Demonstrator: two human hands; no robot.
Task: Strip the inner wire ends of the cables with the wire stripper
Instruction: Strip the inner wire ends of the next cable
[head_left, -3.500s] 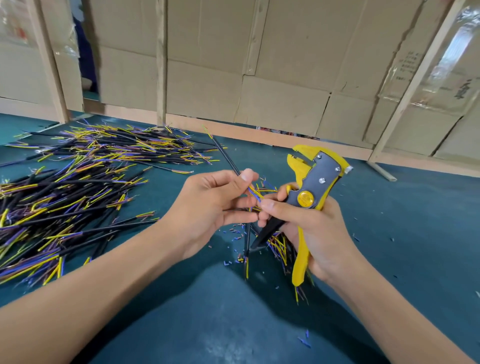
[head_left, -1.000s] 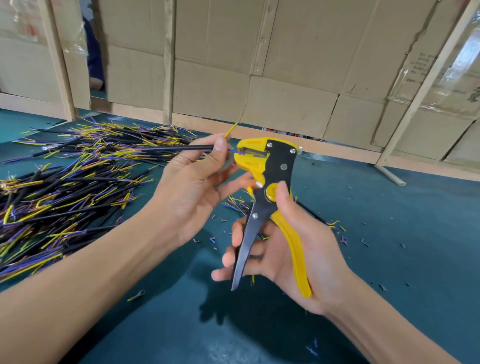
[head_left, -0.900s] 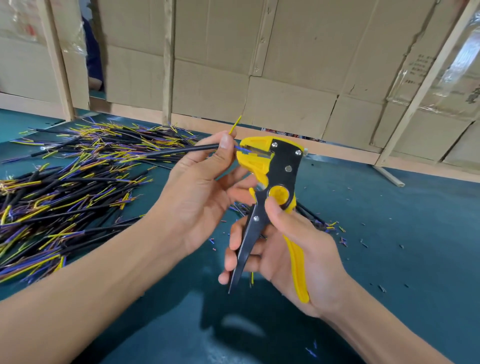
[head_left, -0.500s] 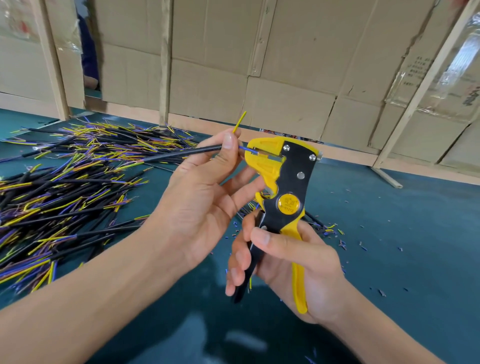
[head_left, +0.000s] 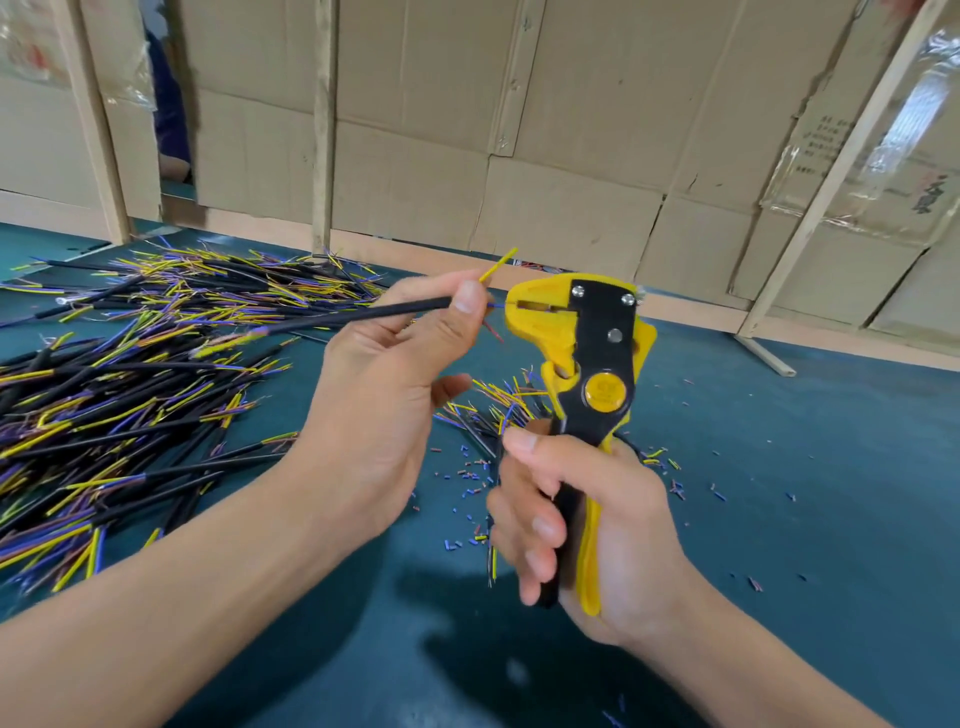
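Cables (head_left: 119, 395): a large heap of black cables with yellow, blue and purple inner wires is spread on the left of the desk (head_left: 805, 493), well apart from the right hand and just behind the left forearm.
Cable in hand (head_left: 363, 318): one black cable is held near its end, level, pointing right toward the wire stripper's head; its far end trails back over the heap.
Wire stripper (head_left: 587, 374): a yellow and black tool is held upright, its head at the height of the cable end, just right of the left thumb.
Left hand (head_left: 384, 384): the cable is pinched between thumb and curled fingers close to the split wires.
Right hand (head_left: 582, 530): the fingers are clamped round both handles, which look squeezed together.
Blue wire (head_left: 496, 305): a short blue tip is seen running from the thumb into the slot of the head; how deep it sits cannot be told.
Yellow wire (head_left: 498, 265): it is bent up and clear of the head.
Step in hand: the blue end is judged to be under stripping. The cable should be kept level and square to the slot, the pinch kept close, the other wires kept out, and the squeeze carried through fully before the cable is drawn away.
Scraps (head_left: 467, 478): small insulation bits are scattered on the desk below the hands.
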